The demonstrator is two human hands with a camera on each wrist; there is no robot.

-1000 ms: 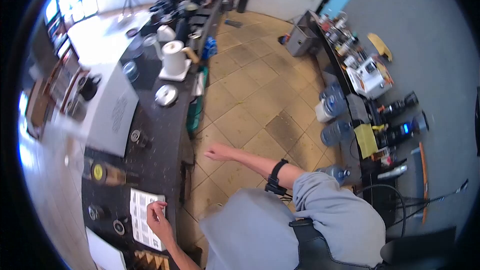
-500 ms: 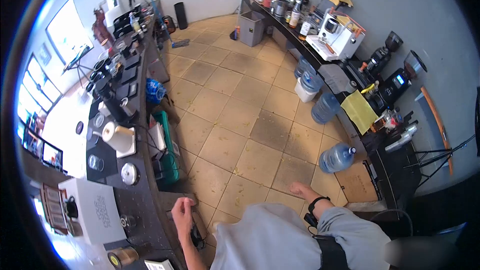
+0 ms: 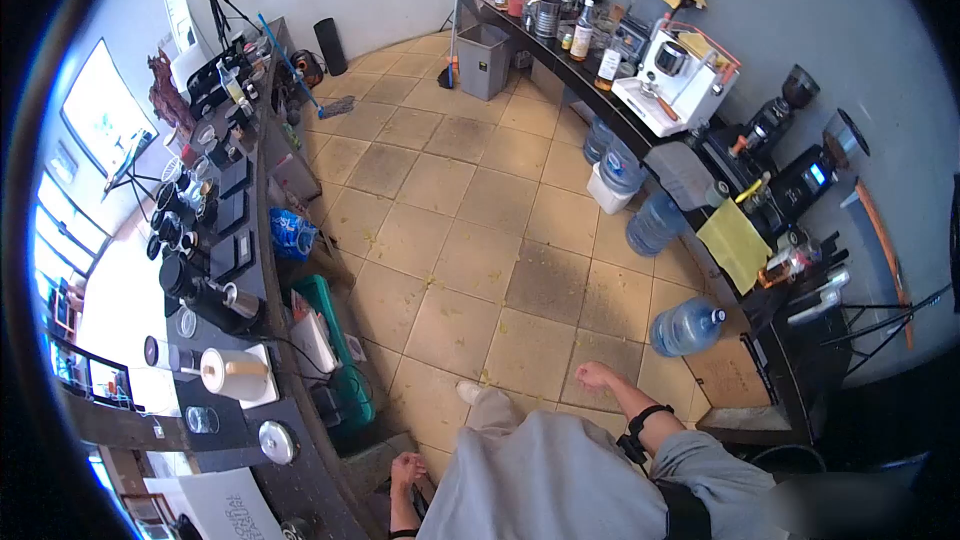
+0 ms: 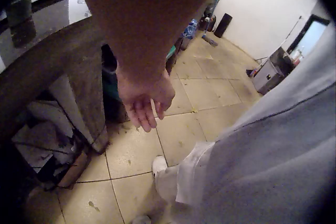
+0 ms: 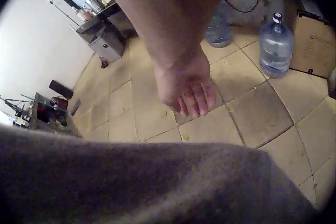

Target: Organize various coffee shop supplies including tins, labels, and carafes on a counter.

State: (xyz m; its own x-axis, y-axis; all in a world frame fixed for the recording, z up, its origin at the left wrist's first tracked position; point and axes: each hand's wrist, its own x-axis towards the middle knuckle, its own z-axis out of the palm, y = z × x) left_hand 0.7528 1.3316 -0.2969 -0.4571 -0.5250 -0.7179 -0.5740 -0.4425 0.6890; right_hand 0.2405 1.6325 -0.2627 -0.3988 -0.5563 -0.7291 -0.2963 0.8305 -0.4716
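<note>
My left hand [image 3: 406, 470] hangs beside the left counter's front edge, its fingers loosely curled around nothing. In the left wrist view the same hand [image 4: 146, 100] dangles over the tiles, close to the shelf space under the counter. Out in front of my body on the right is my right hand [image 3: 594, 376], held above the floor. Its fingers hang loose and hold nothing in the right wrist view, where the hand [image 5: 189, 90] shows against the tiles. Nearest to it stands a large blue water jug [image 3: 688, 326] on the floor.
The left counter carries a white kettle [image 3: 232, 374], a round metal lid [image 3: 277, 442] and a black grinder-like device [image 3: 205, 295]. A green crate [image 3: 350, 400] sits below it. Along the right counter are a white espresso machine [image 3: 675, 80] and several bottles. A grey bin [image 3: 484, 65] stands at the back.
The view has swung right and moved forward along the aisle. My left hand has left its place over the printed white booklet and dropped beside the counter. My right arm still hangs out front.
</note>
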